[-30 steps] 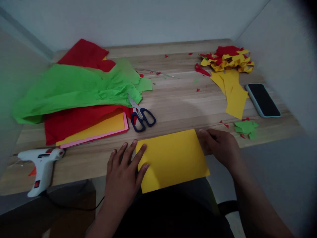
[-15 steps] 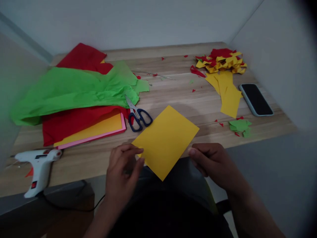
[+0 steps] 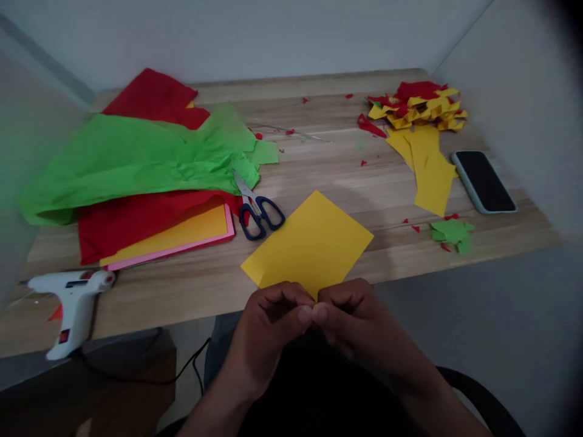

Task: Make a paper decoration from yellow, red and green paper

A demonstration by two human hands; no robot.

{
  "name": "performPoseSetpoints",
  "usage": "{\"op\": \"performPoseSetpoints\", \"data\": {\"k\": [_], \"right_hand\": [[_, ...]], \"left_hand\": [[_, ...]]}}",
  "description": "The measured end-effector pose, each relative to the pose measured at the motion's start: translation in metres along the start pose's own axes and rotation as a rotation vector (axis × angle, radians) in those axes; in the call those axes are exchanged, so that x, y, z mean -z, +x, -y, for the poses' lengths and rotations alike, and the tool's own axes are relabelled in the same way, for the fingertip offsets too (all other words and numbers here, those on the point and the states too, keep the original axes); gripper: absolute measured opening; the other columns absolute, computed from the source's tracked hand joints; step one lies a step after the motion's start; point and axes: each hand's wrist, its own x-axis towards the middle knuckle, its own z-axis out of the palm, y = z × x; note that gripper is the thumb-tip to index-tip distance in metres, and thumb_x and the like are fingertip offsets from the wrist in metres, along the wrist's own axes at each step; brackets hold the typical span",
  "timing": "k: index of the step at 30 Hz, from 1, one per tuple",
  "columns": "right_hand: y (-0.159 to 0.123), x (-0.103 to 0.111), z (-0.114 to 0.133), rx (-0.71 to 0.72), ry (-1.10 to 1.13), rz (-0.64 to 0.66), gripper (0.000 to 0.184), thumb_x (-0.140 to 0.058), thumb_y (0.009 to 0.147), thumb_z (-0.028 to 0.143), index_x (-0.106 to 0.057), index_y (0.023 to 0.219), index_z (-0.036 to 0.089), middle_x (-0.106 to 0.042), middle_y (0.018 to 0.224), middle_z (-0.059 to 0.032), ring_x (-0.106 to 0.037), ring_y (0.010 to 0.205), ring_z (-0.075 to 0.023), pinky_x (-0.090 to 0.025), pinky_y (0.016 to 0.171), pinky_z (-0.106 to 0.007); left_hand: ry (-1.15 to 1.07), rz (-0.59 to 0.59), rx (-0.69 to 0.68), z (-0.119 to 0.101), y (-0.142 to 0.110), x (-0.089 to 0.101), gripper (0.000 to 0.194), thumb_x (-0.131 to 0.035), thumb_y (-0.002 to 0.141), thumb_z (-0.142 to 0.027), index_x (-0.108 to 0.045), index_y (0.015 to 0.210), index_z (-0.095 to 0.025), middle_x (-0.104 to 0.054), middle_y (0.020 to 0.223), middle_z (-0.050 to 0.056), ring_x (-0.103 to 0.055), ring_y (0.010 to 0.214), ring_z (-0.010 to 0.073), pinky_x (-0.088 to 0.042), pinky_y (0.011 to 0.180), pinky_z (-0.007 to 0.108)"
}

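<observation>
A yellow sheet of paper is held at its near corner, over the table's front edge. My left hand pinches that corner between thumb and forefinger. My right hand is closed in a pinch on the same corner, its thumb tip meeting the left one. The fingers hide the corner itself. Just left of the sheet lies a pair of scissors with dark blue handles, blades pointing away from me.
Green crepe paper and red paper cover the left side. A white glue gun lies at the front left. On the right are yellow strips, folded red and yellow pieces, green scraps and a phone.
My left hand has moved right and down from the sheet's left corner to its near corner. My right hand has come left to meet it there.
</observation>
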Motion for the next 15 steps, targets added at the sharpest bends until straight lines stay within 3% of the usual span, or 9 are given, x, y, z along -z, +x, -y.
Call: {"op": "performPoseSetpoints", "data": {"k": [3,5,7,9,12,15], "right_hand": [[0.003,0.002,-0.002,-0.008,-0.044,-0.002,0.046,-0.064,0.087,0.049,-0.052,0.055,0.018,-0.038,0.041,0.0087,-0.029,0.038,-0.0043,-0.023,0.040,-0.020],[0.004,0.004,-0.003,0.001,-0.130,-0.029,0.045,-0.063,0.088,0.048,-0.053,0.056,0.018,-0.041,0.043,0.0078,-0.032,0.041,-0.0051,-0.025,0.042,-0.020],[0.004,0.007,-0.006,0.037,-0.244,-0.098,0.044,-0.056,0.093,0.046,-0.055,0.059,0.018,-0.045,0.048,0.0063,-0.038,0.046,-0.0064,-0.029,0.047,-0.020],[0.002,0.012,-0.011,0.061,-0.344,-0.187,0.042,-0.048,0.097,0.044,-0.059,0.066,0.018,-0.048,0.051,0.0052,-0.042,0.050,-0.0078,-0.033,0.052,-0.021],[-0.005,0.023,-0.023,0.018,-0.432,-0.234,0.045,-0.044,0.098,0.045,-0.057,0.064,0.019,-0.044,0.050,0.0056,-0.040,0.049,-0.0084,-0.031,0.051,-0.022],[-0.012,0.035,-0.036,-0.076,-0.476,-0.145,0.051,-0.046,0.096,0.049,-0.052,0.056,0.018,-0.037,0.047,0.0060,-0.034,0.047,-0.0079,-0.026,0.048,-0.023]], "left_hand": [[0.104,0.017,-0.052,-0.001,0.000,0.005,0.028,-0.075,0.079,-0.044,-0.064,0.074,-0.018,-0.065,0.071,0.000,-0.061,0.061,0.0123,-0.051,0.058,0.027],[0.313,0.013,-0.180,-0.002,0.000,0.011,0.028,-0.069,0.083,-0.047,-0.065,0.079,-0.019,-0.066,0.074,0.002,-0.062,0.065,0.0138,-0.053,0.061,0.029],[0.695,0.005,-0.382,-0.005,0.001,0.018,0.021,-0.068,0.085,-0.042,-0.067,0.088,-0.021,-0.068,0.083,0.004,-0.064,0.077,0.0168,-0.055,0.072,0.034],[1.127,0.080,-0.515,-0.009,0.001,0.027,0.021,-0.071,0.083,-0.034,-0.069,0.102,-0.024,-0.069,0.105,0.007,-0.063,0.100,0.0224,-0.053,0.089,0.042],[1.493,0.306,-0.513,-0.014,0.003,0.042,0.041,-0.074,0.080,-0.026,-0.065,0.120,-0.029,-0.056,0.139,0.008,-0.049,0.129,0.0290,-0.043,0.105,0.053],[1.560,0.371,-0.525,-0.016,0.006,0.052,0.038,-0.068,0.084,-0.018,-0.065,0.120,-0.029,-0.056,0.140,0.007,-0.048,0.131,0.0275,-0.042,0.106,0.052]]}}
